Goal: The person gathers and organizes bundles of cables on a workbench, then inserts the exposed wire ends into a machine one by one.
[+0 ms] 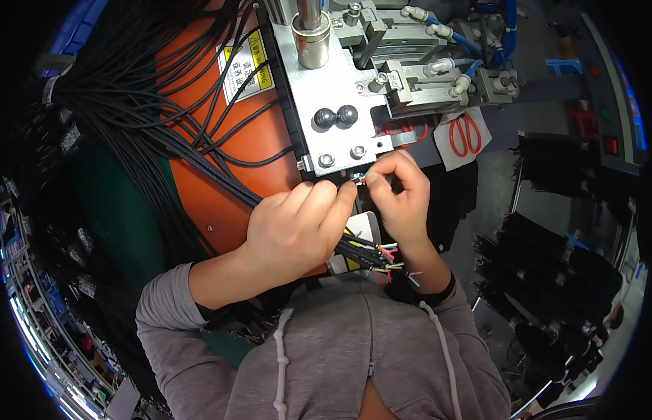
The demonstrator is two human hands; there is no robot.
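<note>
At the lower edge of the metal machine head, both my hands are closed and meet fingertip to fingertip. Small coloured wires show between them. My left hand pinches their left side, its fingers hiding most of what it grips. From the right, my right hand pinches the wires between thumb and forefinger. Just below my hands lies a bundle of black cables, its stripped ends showing white, red and yellowish wires.
Long black cables fan across the orange machine panel on the left. Pneumatic cylinders with blue hoses stand at the back right. Red loop handles lie on a white sheet. More black cable bundles hang at the right.
</note>
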